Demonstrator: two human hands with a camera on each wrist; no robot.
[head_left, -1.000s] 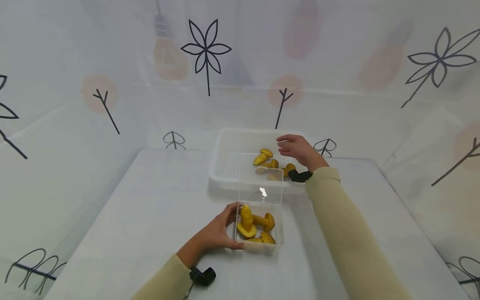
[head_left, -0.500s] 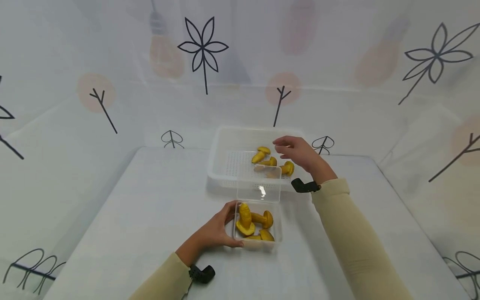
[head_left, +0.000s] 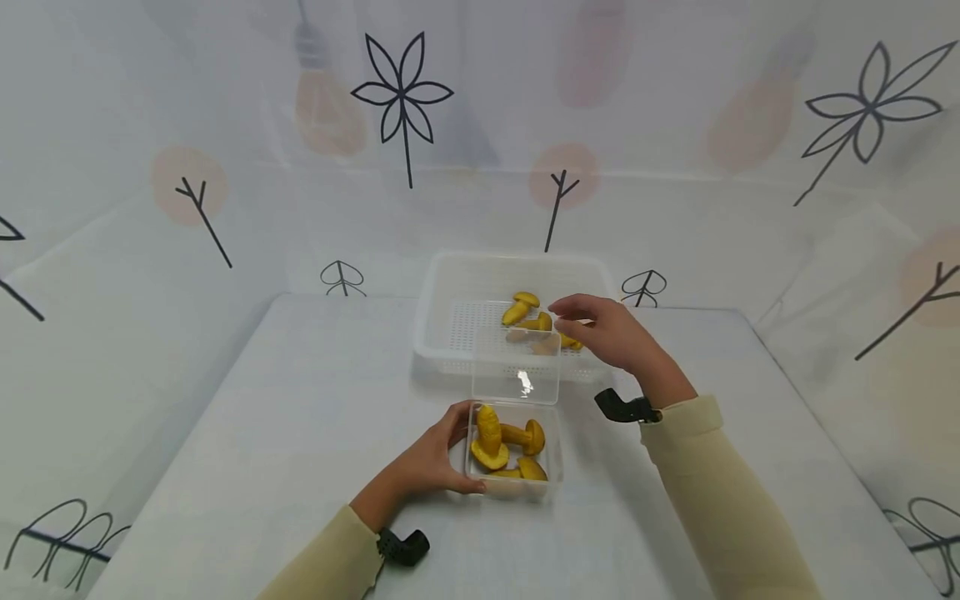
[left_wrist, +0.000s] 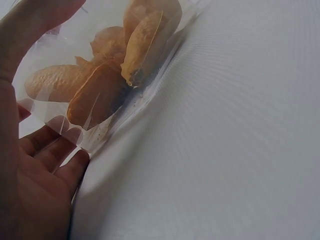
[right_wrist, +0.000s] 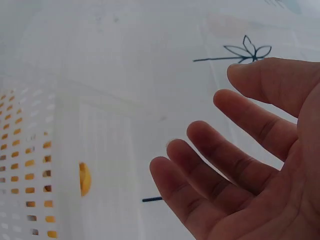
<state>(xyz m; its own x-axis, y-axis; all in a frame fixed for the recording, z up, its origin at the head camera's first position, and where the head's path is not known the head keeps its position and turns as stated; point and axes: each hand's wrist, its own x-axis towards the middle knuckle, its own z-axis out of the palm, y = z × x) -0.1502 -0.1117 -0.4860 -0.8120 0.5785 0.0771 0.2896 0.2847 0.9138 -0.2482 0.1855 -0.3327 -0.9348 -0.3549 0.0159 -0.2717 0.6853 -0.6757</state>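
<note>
My left hand (head_left: 427, 461) grips the left side of a small clear plastic box (head_left: 557, 454), thumb at the near corner and fingers at the far one. Several yellow mushrooms (head_left: 489, 437) lie in the box, and its clear lid (head_left: 495, 385) stands open toward the back. In the left wrist view, mushrooms (left_wrist: 97, 95) show through the box wall beside my fingers. My right hand (head_left: 618, 335) hovers over the right side of a white basket (head_left: 438, 321), holding nothing. The right wrist view shows its fingers (right_wrist: 182, 187) spread and slightly bent, apart from the basket.
In the basket lie several more yellow mushrooms (head_left: 517, 312), partly seen through the raised lid and partly covered by my right hand. A white table (head_left: 315, 400) carries both containers. Behind it hangs a pale sheet (head_left: 480, 208) with drawn flowers and twigs.
My right hand has come down and a little toward me over the basket's right side, now covering part of a mushroom. My left hand keeps its grip on the box.
</note>
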